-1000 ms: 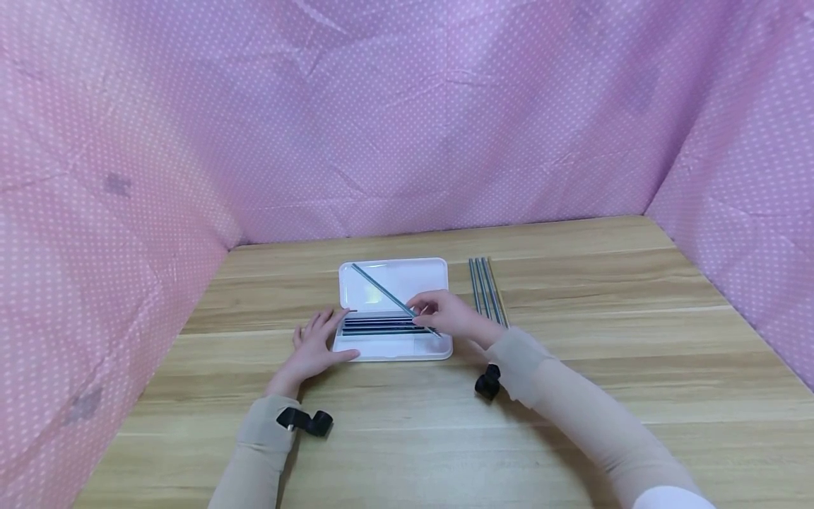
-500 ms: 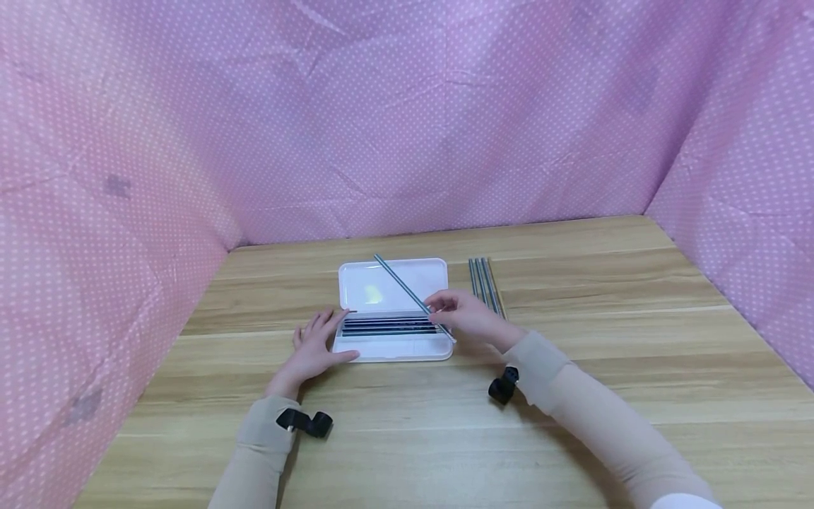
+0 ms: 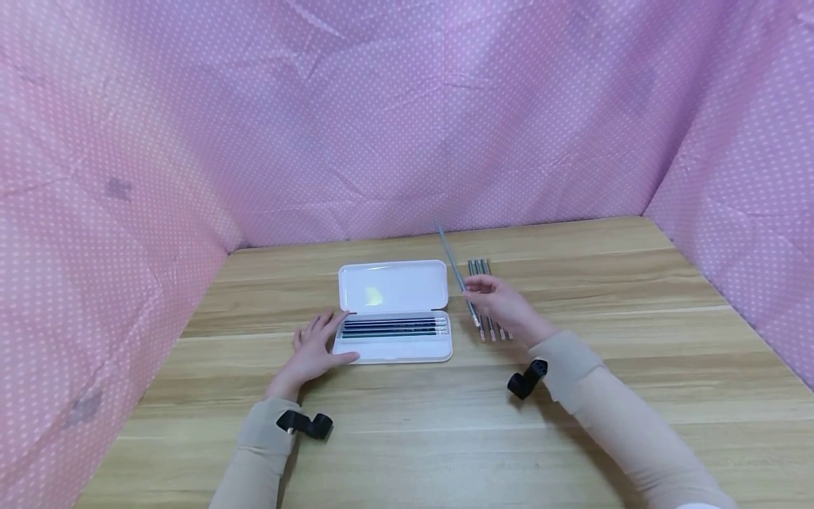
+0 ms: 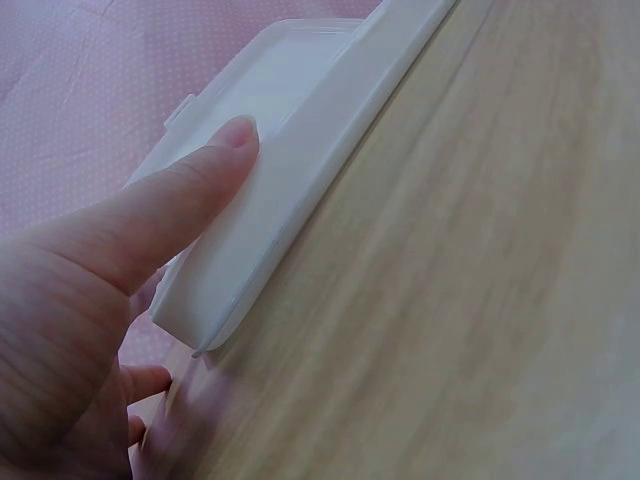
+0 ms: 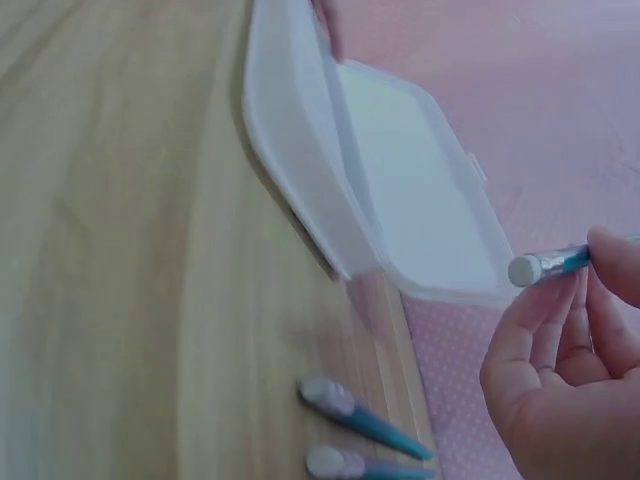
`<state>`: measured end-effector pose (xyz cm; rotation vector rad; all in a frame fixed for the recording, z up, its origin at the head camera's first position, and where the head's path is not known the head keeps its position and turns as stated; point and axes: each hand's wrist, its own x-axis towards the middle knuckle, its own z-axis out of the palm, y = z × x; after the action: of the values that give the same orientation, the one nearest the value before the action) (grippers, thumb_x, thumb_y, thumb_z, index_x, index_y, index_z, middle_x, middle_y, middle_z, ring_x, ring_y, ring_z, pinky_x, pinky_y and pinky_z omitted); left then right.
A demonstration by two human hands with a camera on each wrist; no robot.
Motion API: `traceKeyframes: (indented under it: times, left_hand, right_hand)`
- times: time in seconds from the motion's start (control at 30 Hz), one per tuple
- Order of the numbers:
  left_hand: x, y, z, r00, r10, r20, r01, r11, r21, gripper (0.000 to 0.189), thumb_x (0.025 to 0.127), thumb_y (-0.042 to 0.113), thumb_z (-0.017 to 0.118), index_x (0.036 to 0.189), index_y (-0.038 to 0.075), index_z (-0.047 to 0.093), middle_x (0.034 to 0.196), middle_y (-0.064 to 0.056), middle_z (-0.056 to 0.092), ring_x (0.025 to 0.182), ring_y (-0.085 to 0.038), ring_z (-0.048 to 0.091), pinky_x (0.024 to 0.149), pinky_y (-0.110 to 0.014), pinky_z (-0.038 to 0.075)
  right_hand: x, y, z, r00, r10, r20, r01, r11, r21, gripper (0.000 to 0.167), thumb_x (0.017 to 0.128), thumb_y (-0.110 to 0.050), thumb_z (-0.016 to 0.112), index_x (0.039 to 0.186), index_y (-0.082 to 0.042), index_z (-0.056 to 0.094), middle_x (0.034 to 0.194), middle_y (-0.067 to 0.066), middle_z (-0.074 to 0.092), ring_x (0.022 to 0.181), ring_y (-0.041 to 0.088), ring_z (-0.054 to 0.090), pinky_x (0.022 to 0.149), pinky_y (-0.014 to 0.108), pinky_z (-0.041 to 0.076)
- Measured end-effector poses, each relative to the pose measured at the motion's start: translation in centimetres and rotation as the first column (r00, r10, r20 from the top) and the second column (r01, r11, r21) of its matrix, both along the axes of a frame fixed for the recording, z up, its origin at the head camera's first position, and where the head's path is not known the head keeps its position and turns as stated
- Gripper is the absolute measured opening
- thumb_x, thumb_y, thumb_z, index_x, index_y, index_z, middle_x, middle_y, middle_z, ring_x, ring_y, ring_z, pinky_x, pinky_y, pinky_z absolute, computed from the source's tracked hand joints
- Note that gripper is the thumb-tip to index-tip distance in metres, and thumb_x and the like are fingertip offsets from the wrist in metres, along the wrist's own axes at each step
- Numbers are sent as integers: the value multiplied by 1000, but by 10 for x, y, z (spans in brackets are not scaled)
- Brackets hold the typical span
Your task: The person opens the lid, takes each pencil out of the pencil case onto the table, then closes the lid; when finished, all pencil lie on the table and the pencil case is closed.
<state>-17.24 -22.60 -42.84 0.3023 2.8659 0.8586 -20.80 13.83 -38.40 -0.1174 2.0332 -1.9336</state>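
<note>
A white pencil case (image 3: 393, 350) lies with its lid folded back, several dark pencils (image 3: 389, 327) side by side in it. At its left end, my left hand (image 3: 311, 351) rests with fingers spread and the thumb (image 4: 200, 200) laid straight across the near wall. My right hand (image 3: 505, 305) pinches a blue-green pencil (image 3: 453, 261) between thumb and fingers, its white eraser end toward me. That pencil slants over the left edge of a row of similar pencils (image 3: 481, 267) on the table. The right hand partly covers this row.
The wooden table (image 3: 407, 438) runs back to a pink polka-dot cloth (image 3: 407, 141), which also hangs on both sides. The open lid (image 3: 393, 286) lies behind the case, on the far side from me.
My right hand has moved right, carrying the pencil from above the case to the pencils on the table; the pencil has swung more upright in view. My left hand has stayed put.
</note>
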Motion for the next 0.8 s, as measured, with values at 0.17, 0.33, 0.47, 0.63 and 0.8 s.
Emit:
traceKeyframes:
  times: [0.17,0.33,0.47,0.63,0.8]
  left_hand:
    - [0,0,0,1000,0,-9,0,1000,2,85,77,47,74,147,23,33,155,-24,17,141,-46,6,104,-68,-7]
    - [0,0,0,1000,-6,-12,6,1000,-1,86,77,50,73,148,23,32,155,-24,17,141,-47,5,104,-68,-7]
    - [-1,0,-1,1000,-2,2,2,1000,0,86,77,48,74,148,23,32,155,-23,17,142,-46,4,104,-68,-8]
    - [-2,-1,-2,1000,3,1,-3,1000,0,85,77,47,74,147,22,33,154,-24,18,142,-46,5,104,-69,-8]
    - [-2,0,-2,1000,2,0,-2,1000,3,85,76,47,74,147,22,34,154,-24,18,142,-46,6,103,-69,-8]
  right_hand:
    - [-4,20,1,999,-23,47,26,998,-56,48,96,-8,52,138,5,35,109,-1,53,97,7,56,93,23,46]
    - [-6,39,-3,1000,18,11,-19,999,27,51,96,-10,53,139,7,33,106,-4,58,93,3,58,93,24,47]
    - [-9,51,-7,999,18,28,-20,997,72,55,94,-12,56,141,6,32,107,-2,58,91,2,59,89,22,50]
    - [-13,65,-11,999,29,39,-37,974,222,56,94,-17,59,141,3,36,122,15,55,93,7,60,87,24,51]
    - [-18,77,-10,999,24,43,-38,939,341,54,94,-16,57,139,5,37,122,20,57,90,10,61,86,28,52]
